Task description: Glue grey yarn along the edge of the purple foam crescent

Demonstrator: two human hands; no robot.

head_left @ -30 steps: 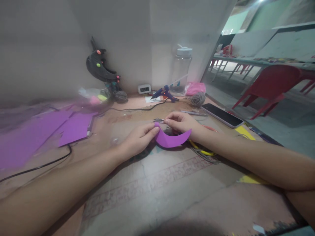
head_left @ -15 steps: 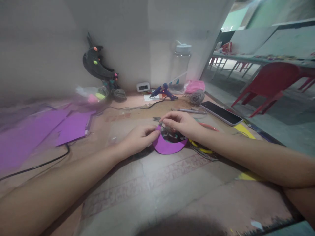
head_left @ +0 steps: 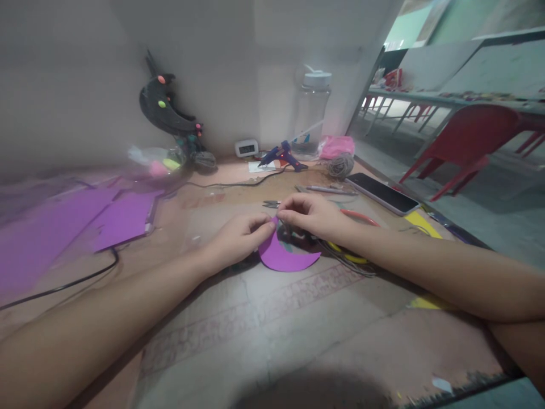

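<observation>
A purple paper crescent (head_left: 289,261) is held just above the table, its curved edge toward me. My left hand (head_left: 244,233) grips its upper left end between thumb and fingers. At that same tip my right hand (head_left: 309,216) is closed in a pinch, thumb against forefinger. Whatever lies between those fingertips is too small to make out. Under the right palm, dark shapes with a little green show through the crescent's opening, partly hidden. Small pointed metal blades (head_left: 271,204) stick out just beyond the fingertips.
Purple sheets (head_left: 128,218) lie left near a black cable (head_left: 85,280). At the back are a glue gun (head_left: 283,155), small clock (head_left: 247,148), bottle (head_left: 313,108), grey yarn (head_left: 340,165) and a dark crescent ornament (head_left: 166,108). A phone (head_left: 383,194) lies right; a red chair (head_left: 477,136) stands beyond.
The purple crescent has shifted slightly left and down, and its right tip has come clear of the yellow item. My right fingertips have moved in closer against its upper tip.
</observation>
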